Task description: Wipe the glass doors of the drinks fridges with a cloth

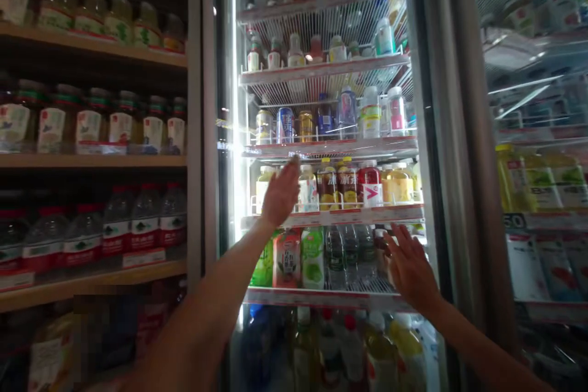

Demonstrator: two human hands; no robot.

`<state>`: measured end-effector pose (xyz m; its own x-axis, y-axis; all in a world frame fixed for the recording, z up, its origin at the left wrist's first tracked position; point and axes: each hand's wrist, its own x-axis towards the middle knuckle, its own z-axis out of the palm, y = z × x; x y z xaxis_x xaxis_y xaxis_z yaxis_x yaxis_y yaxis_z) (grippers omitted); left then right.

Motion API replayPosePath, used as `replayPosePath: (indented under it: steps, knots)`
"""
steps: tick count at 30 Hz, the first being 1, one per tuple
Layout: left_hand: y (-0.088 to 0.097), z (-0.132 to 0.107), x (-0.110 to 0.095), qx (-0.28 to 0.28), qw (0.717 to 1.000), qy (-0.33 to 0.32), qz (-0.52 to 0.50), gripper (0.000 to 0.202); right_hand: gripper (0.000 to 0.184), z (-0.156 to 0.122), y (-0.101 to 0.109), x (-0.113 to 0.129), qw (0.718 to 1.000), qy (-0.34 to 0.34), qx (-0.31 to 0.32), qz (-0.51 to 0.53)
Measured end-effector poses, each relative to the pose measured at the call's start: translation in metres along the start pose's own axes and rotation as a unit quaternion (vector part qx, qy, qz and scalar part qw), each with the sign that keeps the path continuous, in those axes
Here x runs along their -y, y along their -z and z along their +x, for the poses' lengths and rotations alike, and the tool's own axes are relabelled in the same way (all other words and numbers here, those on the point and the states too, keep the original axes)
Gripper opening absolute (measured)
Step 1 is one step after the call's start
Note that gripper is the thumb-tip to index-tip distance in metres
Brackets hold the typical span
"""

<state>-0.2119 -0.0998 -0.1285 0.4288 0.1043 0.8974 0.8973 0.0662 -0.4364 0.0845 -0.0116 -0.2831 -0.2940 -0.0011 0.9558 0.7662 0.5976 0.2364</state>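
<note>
**Stocked drinks cooler point(209, 104), nothing in grasp**

Left of the lit cooler stands a wooden shelf unit point(96, 161) bearing bottled drinks. The left hand point(282, 193) is raised before the cooler's fourth shelf point(349, 216), fingers extended together, visibly empty; the nearest goods include a pale white-capped bottle point(309, 188). The right hand point(411, 266), fingers slightly spread and likewise empty, is before the fifth shelf point(328, 299), near the clear bottles point(351, 254). Contact cannot be determined. Progress, in judgement: hands positioned at shelf height, no grip yet made; those bottles stand on their shelves.
</note>
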Motion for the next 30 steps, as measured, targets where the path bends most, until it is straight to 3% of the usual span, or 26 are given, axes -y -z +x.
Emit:
replayPosePath:
  steps: [2, 3, 4, 6, 8, 9, 10, 12, 14, 15, 16, 19, 21, 23, 26, 27, 28, 30]
  knots:
    - [0.007, -0.014, 0.013, -0.033, 0.994, 0.108, 0.013, 0.049, 0.073, -0.001, -0.001, 0.004, 1.000, -0.008, -0.004, 0.000]
    - [0.010, -0.029, 0.013, -0.025, 0.994, 0.106, 0.011, 0.051, 0.075, -0.002, -0.002, 0.005, 1.000, -0.009, -0.008, -0.001]
    - [0.014, -0.047, 0.010, -0.003, 0.998, 0.068, 0.003, 0.051, 0.076, -0.002, -0.002, 0.006, 1.000, -0.009, -0.010, -0.002]
    - [0.019, -0.082, 0.005, 0.059, 0.995, -0.076, -0.018, 0.051, 0.076, -0.003, -0.004, 0.008, 1.000, -0.006, -0.014, -0.009]
    - [0.023, -0.102, 0.014, 0.080, 0.979, -0.184, -0.034, 0.051, 0.076, -0.004, -0.006, 0.007, 1.000, 0.001, -0.014, -0.015]
    - [0.025, -0.104, 0.025, 0.074, 0.981, -0.178, -0.032, 0.050, 0.075, -0.004, -0.007, 0.007, 1.000, 0.003, -0.014, -0.017]
    - [0.027, -0.102, 0.038, 0.051, 0.990, -0.131, -0.022, 0.050, 0.074, -0.004, -0.007, 0.007, 1.000, 0.002, -0.014, -0.019]
    - [0.030, -0.094, 0.062, -0.007, 1.000, 0.005, 0.004, 0.052, 0.074, -0.004, -0.007, 0.007, 1.000, -0.001, -0.019, -0.023]
    - [0.031, -0.094, 0.067, -0.034, 0.995, 0.093, 0.019, 0.055, 0.075, -0.004, -0.007, 0.009, 1.000, -0.007, -0.017, -0.024]
    - [0.032, -0.101, 0.061, -0.019, 0.996, 0.087, 0.016, 0.056, 0.075, -0.004, -0.007, 0.010, 1.000, -0.008, -0.015, -0.024]
    - [0.033, -0.111, 0.050, 0.004, 0.998, 0.062, 0.009, 0.056, 0.075, -0.004, -0.006, 0.011, 1.000, -0.008, -0.013, -0.024]
    - [0.036, -0.146, 0.013, 0.093, 0.988, -0.118, -0.032, 0.053, 0.074, -0.004, -0.006, 0.013, 1.000, -0.002, -0.018, -0.024]
    - [0.037, -0.154, 0.009, 0.132, 0.972, -0.188, -0.048, 0.051, 0.072, -0.005, -0.006, 0.012, 0.999, 0.007, -0.026, -0.025]
    - [0.037, -0.145, 0.023, 0.121, 0.984, -0.125, -0.046, 0.052, 0.069, -0.005, -0.006, 0.012, 0.999, 0.012, -0.026, -0.027]
    - [0.033, -0.130, 0.043, 0.011, 0.995, 0.095, -0.010, 0.055, 0.069, -0.005, -0.005, 0.012, 0.999, 0.011, -0.023, -0.030]
    - [0.032, -0.132, 0.042, -0.010, 0.992, 0.125, -0.004, 0.057, 0.069, -0.004, -0.005, 0.012, 0.999, 0.011, -0.022, -0.030]
    - [0.031, -0.139, 0.035, -0.013, 0.993, 0.119, -0.004, 0.058, 0.069, -0.004, -0.005, 0.013, 0.999, 0.011, -0.024, -0.030]
    - [0.032, -0.164, 0.013, 0.020, 0.999, 0.027, -0.025, 0.058, 0.069, -0.005, -0.006, 0.013, 0.999, 0.014, -0.028, -0.029]
